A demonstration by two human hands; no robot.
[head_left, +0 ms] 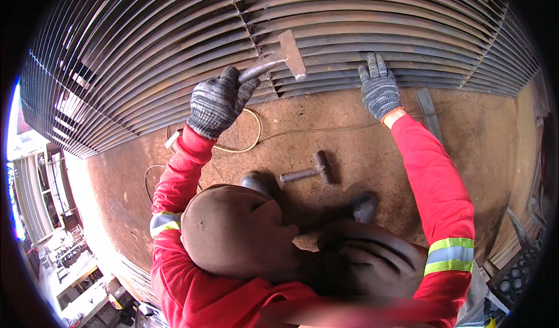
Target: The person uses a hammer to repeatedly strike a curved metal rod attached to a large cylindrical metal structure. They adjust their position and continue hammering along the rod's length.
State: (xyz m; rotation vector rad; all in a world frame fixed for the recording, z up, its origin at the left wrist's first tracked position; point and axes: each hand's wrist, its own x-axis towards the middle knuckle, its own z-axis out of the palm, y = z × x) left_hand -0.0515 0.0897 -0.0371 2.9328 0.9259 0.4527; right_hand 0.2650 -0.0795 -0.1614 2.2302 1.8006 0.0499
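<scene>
Hammer [278,59] raised over the stacked curved steel strips [349,42], gripped tight by its handle in the gloved left hand [216,102], gloved right hand [379,87] spread flat on the strips, second hammer [308,172] lying unused on the rusty floor plate [466,147]; aligning seemingly still underway, strip ends uneven.

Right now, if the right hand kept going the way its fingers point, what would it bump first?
The right hand already has its fingertips at the stacked steel bars, so it would likely press straight into them.

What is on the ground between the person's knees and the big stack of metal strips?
A second hammer lies there on the rusty floor plate, with a thin yellowish cable looped nearer the metal strips. The head view shows it.
</scene>
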